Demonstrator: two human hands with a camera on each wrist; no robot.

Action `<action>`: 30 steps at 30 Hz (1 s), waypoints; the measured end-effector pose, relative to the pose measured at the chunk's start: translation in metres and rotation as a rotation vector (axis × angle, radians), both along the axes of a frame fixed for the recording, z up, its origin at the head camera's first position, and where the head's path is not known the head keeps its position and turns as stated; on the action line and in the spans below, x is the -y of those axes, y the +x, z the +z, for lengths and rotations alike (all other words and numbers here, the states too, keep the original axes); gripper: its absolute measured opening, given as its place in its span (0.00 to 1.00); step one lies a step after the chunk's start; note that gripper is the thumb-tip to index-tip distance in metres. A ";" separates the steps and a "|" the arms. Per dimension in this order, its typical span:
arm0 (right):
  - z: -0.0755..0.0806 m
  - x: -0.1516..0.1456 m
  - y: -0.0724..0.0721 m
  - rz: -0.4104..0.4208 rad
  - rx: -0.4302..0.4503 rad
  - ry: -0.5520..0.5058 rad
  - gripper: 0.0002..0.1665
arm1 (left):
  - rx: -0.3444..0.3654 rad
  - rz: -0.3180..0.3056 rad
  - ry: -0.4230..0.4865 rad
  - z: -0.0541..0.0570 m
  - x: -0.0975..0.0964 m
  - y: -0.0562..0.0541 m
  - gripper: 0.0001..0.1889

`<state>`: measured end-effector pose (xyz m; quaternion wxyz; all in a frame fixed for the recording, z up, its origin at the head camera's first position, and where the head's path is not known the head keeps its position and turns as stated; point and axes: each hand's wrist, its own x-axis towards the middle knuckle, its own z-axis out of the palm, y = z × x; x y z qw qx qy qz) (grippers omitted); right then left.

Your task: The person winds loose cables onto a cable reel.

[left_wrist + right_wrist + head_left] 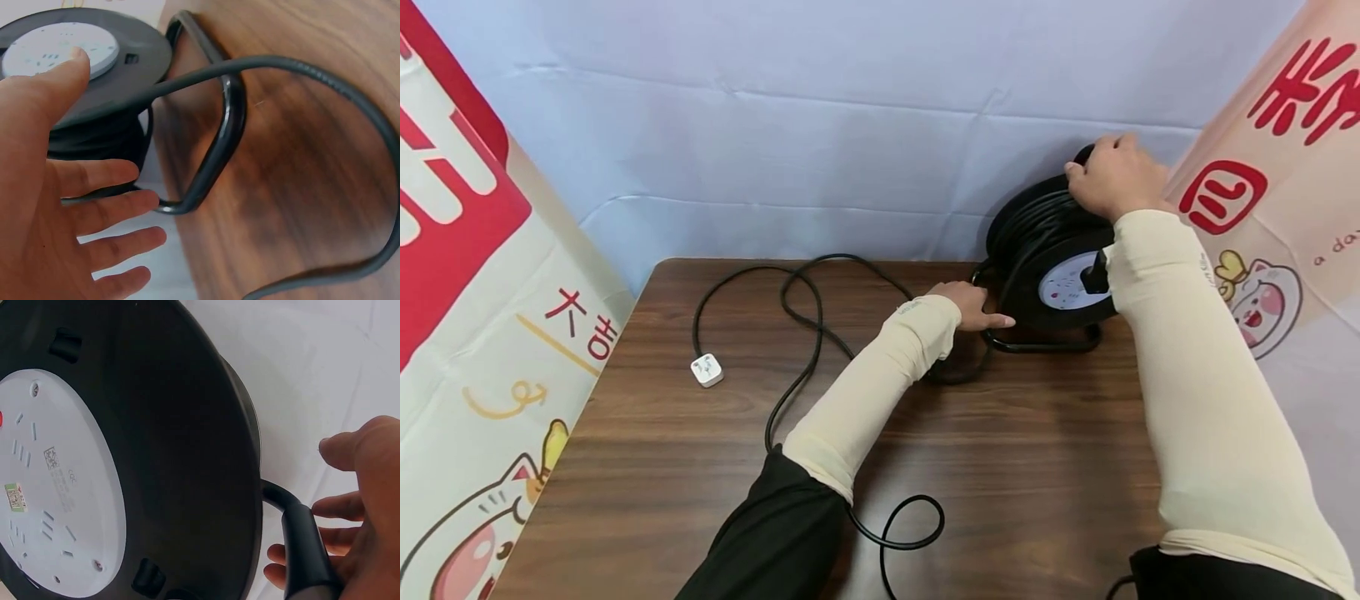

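Observation:
A black cable reel (1028, 287) with a white socket face (1062, 282) stands upright on its tubular stand (230, 115) at the table's back right. My left hand (962, 304) is at the reel's left side, fingers spread and straight beside the wound cable in the left wrist view. A loose stretch of black cable (369, 111) runs off the reel near it. At the top of the reel, my right hand (1120, 179) is by the black handle (305, 547). Its fingers reach behind the handle, while the thumb stays apart from it.
The wooden table (685, 483) carries the loose cable in wide loops. A white plug (707, 370) lies at its left. Behind hangs a pale cloth (775, 150); printed banners stand left (565, 275) and right (1300, 208).

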<state>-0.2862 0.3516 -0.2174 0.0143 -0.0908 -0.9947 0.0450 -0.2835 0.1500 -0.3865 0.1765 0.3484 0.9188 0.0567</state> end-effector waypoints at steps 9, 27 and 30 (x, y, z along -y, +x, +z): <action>-0.004 0.016 0.002 0.015 -0.018 0.002 0.48 | -0.014 0.008 0.035 -0.018 0.001 0.009 0.37; -0.008 0.024 0.006 0.029 -0.025 -0.002 0.46 | 0.487 0.371 0.768 -0.044 0.002 0.016 0.14; -0.010 0.023 0.005 0.032 -0.019 -0.005 0.46 | 0.697 0.458 0.962 -0.047 0.003 0.026 0.16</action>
